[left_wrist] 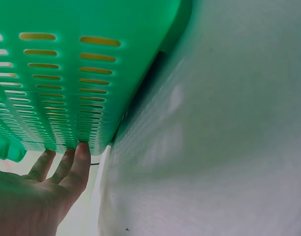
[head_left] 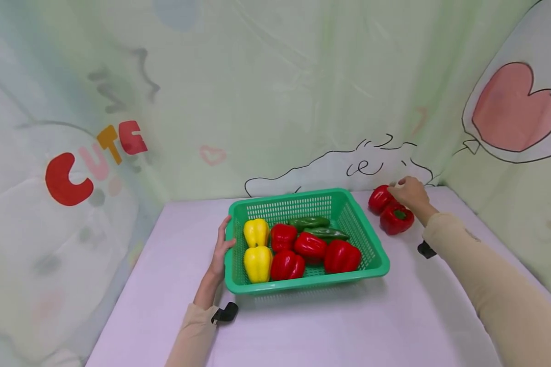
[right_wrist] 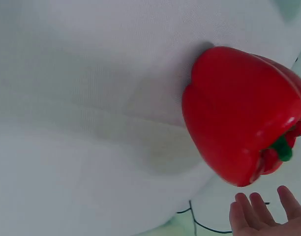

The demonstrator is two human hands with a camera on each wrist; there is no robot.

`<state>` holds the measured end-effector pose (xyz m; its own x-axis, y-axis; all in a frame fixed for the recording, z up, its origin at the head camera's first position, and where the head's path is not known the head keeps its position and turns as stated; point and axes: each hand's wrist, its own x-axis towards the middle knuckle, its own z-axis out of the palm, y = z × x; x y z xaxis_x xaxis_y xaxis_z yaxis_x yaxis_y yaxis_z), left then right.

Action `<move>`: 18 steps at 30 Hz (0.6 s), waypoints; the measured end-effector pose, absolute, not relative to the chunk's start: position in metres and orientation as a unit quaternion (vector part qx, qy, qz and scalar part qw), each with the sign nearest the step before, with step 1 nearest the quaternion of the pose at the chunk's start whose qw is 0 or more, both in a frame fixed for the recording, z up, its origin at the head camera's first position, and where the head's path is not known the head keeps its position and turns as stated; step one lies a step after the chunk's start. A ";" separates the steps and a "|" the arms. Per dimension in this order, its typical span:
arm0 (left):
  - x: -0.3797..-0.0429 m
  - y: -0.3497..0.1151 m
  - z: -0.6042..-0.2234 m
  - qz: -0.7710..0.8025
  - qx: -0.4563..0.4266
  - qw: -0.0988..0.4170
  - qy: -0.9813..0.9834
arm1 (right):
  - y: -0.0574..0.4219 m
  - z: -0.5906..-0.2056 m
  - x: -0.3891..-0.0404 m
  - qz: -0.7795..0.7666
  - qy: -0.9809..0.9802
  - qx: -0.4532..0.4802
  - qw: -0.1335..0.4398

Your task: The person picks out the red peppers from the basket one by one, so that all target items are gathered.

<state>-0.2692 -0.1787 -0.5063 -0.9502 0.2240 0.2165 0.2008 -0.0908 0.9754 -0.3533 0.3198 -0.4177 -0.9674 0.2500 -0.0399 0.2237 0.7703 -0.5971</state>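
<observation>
A green plastic basket [head_left: 282, 288] stands on the table with two yellow bell peppers [head_left: 257, 265], several red bell peppers [head_left: 343, 257] and two long green vegetables [head_left: 326, 233] inside. My left hand [head_left: 219, 253] holds its left side, the thumb over the rim. In the left wrist view, the fingers [left_wrist: 80, 167] touch the slotted outer wall. To the right of the basket, a rear red bell pepper [head_left: 379, 199] and a front one [head_left: 396, 219] sit close together. My right hand [head_left: 412, 193] is beside the rear pepper, fingers spread and apart from the front pepper [right_wrist: 239, 108] in the right wrist view.
The pale lilac table [head_left: 312, 326] extends in front of the basket and on both sides. A printed curtain [head_left: 275, 102] hangs behind the table and along its sides. Each wrist carries a black camera strap [head_left: 225, 312].
</observation>
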 end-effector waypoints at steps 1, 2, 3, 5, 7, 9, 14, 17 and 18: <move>-0.269 -0.178 -0.507 0.721 0.157 0.008 0.675 | 0.323 -0.421 -0.353 0.318 -0.939 -0.131 0.009; -0.268 -0.178 -0.508 0.721 0.157 0.009 0.675 | 0.325 -0.423 -0.353 0.322 -0.937 -0.134 -0.003; -0.268 -0.178 -0.508 0.721 0.157 0.010 0.675 | 0.327 -0.426 -0.353 0.324 -0.936 -0.135 -0.010; -0.269 -0.178 -0.509 0.722 0.158 0.010 0.673 | 0.330 -0.429 -0.354 0.326 -0.936 -0.131 -0.023; -0.270 -0.178 -0.511 0.722 0.158 0.011 0.674 | 0.332 -0.433 -0.356 0.329 -0.936 -0.124 -0.036; -0.270 -0.178 -0.511 0.723 0.158 0.010 0.673 | 0.332 -0.435 -0.359 0.331 -0.935 -0.117 -0.046; -0.271 -0.178 -0.510 0.720 0.155 0.008 0.677 | 0.331 -0.437 -0.365 0.339 -0.933 -0.097 -0.065; -0.272 -0.180 -0.509 0.717 0.154 0.009 0.679 | 0.327 -0.437 -0.369 0.343 -0.932 -0.091 -0.071; -0.272 -0.180 -0.508 0.717 0.154 0.009 0.680 | 0.326 -0.436 -0.370 0.342 -0.932 -0.090 -0.072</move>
<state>-0.2722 -0.1802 -0.5080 -0.9523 0.2229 0.2084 0.1965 -0.0749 0.9776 -0.3699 0.3255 -0.4361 -0.9732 0.1186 -0.1968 0.2178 0.7493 -0.6254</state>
